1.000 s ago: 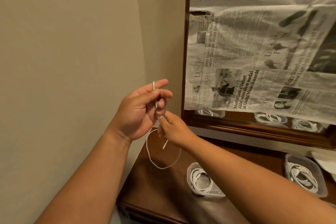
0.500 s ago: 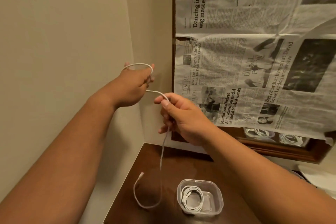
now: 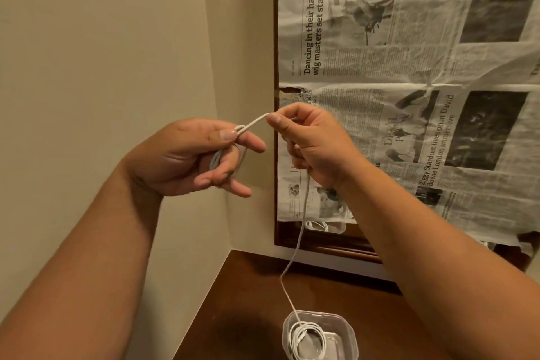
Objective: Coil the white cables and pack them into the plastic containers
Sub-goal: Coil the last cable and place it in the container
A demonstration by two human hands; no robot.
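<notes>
A white cable is stretched between my two hands, held up in front of the wall. My left hand has a few loops of it wound around its fingers, the thumb pressing on the strand. My right hand pinches the cable just to the right, and the loose tail drops from that hand down toward the dark wooden table. On the table below stands a clear plastic container holding a coiled white cable.
A wood-framed mirror covered with newspaper stands at the back of the table. Beige walls meet in a corner on the left. A container with cable shows reflected under the newspaper's lower edge.
Both hands have come closer together at mid height. More cable is wound on my left hand and the hanging tail is shorter. The camera has tilted up, hiding the right containers.
</notes>
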